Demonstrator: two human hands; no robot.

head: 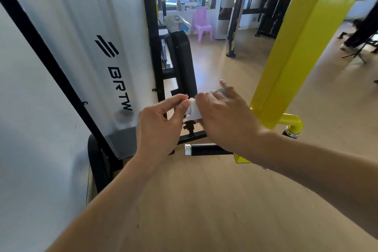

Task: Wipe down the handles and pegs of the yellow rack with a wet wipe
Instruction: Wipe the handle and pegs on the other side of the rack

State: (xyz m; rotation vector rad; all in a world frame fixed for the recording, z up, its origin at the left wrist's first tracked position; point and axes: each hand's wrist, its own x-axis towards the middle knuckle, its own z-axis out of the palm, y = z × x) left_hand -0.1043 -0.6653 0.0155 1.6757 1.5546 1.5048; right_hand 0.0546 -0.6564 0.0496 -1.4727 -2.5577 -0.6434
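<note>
We hold the wipe pinched between left hand and right hand, just above the black handle, which lies left-to-right from the yellow rack, nearer our right hand.

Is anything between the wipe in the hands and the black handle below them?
Nothing visible. The wet wipe, pinched between left hand and right hand, sits above the black handle, with only open space between; the right wrist hides the handle's right end.

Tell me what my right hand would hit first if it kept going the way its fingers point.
Probably the black pad: the right hand points up-left toward it, though depth is unclear.
</note>
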